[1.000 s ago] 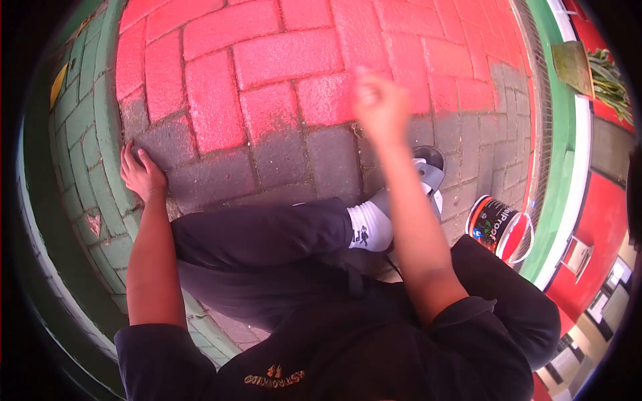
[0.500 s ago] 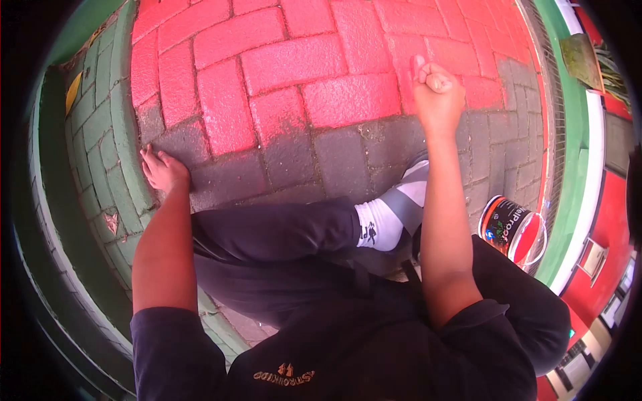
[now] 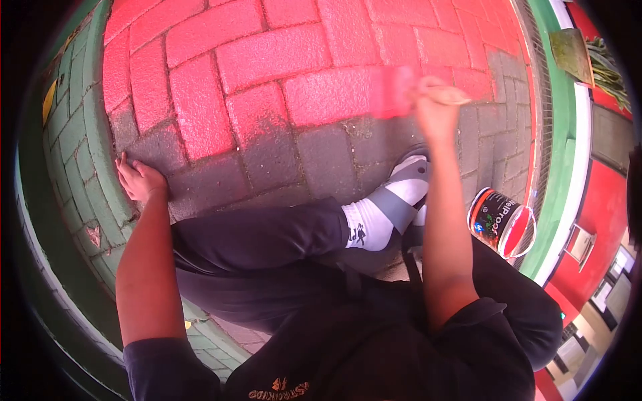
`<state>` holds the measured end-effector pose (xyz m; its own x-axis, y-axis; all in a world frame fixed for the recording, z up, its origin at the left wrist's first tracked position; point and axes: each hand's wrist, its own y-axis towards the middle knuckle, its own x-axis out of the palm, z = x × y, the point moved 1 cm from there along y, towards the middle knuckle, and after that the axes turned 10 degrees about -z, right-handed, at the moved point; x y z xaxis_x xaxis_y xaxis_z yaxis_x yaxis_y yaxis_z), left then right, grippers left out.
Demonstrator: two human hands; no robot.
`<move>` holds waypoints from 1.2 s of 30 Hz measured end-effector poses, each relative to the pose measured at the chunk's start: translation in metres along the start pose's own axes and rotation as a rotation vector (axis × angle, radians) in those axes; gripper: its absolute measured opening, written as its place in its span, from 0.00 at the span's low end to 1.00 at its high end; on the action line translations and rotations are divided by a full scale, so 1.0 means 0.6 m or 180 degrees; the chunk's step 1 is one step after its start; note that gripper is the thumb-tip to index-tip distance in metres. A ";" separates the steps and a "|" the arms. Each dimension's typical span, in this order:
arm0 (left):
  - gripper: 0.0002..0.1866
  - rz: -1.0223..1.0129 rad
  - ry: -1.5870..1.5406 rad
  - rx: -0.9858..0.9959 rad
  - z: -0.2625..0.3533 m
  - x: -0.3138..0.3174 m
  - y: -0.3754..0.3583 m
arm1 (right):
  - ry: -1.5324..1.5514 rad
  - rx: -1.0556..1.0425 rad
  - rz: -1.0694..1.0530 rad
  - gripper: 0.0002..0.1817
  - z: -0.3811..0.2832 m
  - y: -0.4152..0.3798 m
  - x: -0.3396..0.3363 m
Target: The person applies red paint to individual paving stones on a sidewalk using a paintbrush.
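My right hand (image 3: 436, 110) is closed around a paintbrush (image 3: 452, 96). The pale handle sticks out to the right of my fist, and the red-coated brush head is smeared by motion over the painted pavers (image 3: 321, 97). Wet-looking pinkish red covers the upper bricks; its edge fades patchily into bare grey pavers (image 3: 328, 160) nearer my legs. My left hand (image 3: 142, 182) rests with fingers spread on the grey pavers beside the green curb (image 3: 107, 160). To the right of my right forearm stands a paint bucket (image 3: 493, 217) with a dark label, red paint inside and a wire handle.
My sandalled foot in a white sock (image 3: 374, 224) is on the bare pavers, left of my right forearm. A drain grate (image 3: 543, 100) runs along the right side, next to a green strip. Beyond it is a potted plant (image 3: 572, 57). Green bricks (image 3: 77, 180) line the left.
The paintbrush has turned in my right hand's grip, its head swinging left and its handle now showing at the right. The whole view has shifted slightly; my left hand stays on the ground.
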<state>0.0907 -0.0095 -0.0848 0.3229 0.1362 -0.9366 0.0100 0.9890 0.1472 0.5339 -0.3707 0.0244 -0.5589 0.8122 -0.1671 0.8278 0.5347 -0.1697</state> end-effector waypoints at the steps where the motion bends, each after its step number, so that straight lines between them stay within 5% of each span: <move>1: 0.22 -0.0017 0.0011 -0.0006 -0.005 0.001 -0.001 | -0.1692 -0.0245 0.0245 0.13 -0.003 0.019 -0.043; 4: 0.22 -0.0008 0.0005 0.0061 -0.004 0.002 0.001 | -0.2417 -0.0753 0.0655 0.14 -0.008 0.028 -0.026; 6: 0.23 -0.0049 -0.0054 -0.0049 0.004 -0.003 0.000 | -0.2105 -0.0355 0.0495 0.03 -0.010 -0.025 0.078; 8: 0.23 -0.0035 -0.0054 -0.0040 0.002 -0.001 0.001 | -0.2208 -0.0725 -0.0359 0.02 -0.047 -0.071 0.188; 10: 0.23 -0.0019 -0.0058 -0.0034 0.002 -0.002 0.000 | -0.1118 -0.0836 -0.1197 0.02 -0.057 -0.096 0.268; 13: 0.23 -0.0045 -0.0042 -0.0026 0.002 -0.004 0.001 | -0.0138 -0.0562 -0.1457 0.04 -0.052 -0.087 0.290; 16: 0.23 -0.0048 -0.0067 -0.0051 0.003 -0.001 -0.001 | -0.0534 0.0600 -0.0561 0.11 -0.052 -0.038 0.174; 18: 0.23 -0.0064 -0.0049 -0.0095 0.011 -0.006 -0.002 | -0.0211 0.0101 -0.0232 0.12 -0.019 0.009 0.069; 20: 0.23 -0.0040 -0.0032 -0.0071 0.004 0.001 0.001 | -0.2002 -0.0459 0.0202 0.13 -0.006 0.050 -0.019; 21: 0.23 -0.0013 -0.0030 -0.0003 0.003 0.001 0.000 | -0.2019 -0.0452 0.0174 0.13 0.002 0.055 -0.018; 24: 0.23 -0.0043 -0.0074 -0.0074 0.005 0.001 0.001 | -0.0618 -0.0692 0.0020 0.11 0.034 0.057 0.018; 26: 0.23 -0.0025 -0.0029 -0.0072 0.001 0.004 0.001 | -0.1920 -0.1249 -0.0222 0.10 0.022 -0.004 0.161; 29: 0.23 0.0005 0.0044 -0.0058 -0.005 0.008 0.002 | -0.1087 -0.1272 -0.1948 0.13 -0.064 -0.063 0.290; 31: 0.23 0.0021 0.0055 -0.0061 -0.004 0.008 0.003 | -0.0936 -0.1638 -0.2330 0.15 -0.060 -0.045 0.303; 34: 0.23 0.0046 -0.0062 -0.0001 -0.003 0.005 -0.001 | -0.0918 -0.1185 -0.3035 0.21 -0.080 -0.013 0.254; 36: 0.24 -0.0093 -0.0077 0.0030 0.002 0.000 -0.002 | -0.0578 -0.0720 -0.2867 0.17 -0.033 0.033 0.180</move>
<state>0.0921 -0.0107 -0.0847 0.3452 0.1057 -0.9326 0.0287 0.9920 0.1231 0.4906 -0.2677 0.0222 -0.9757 0.0333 -0.2167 0.0603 0.9910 -0.1194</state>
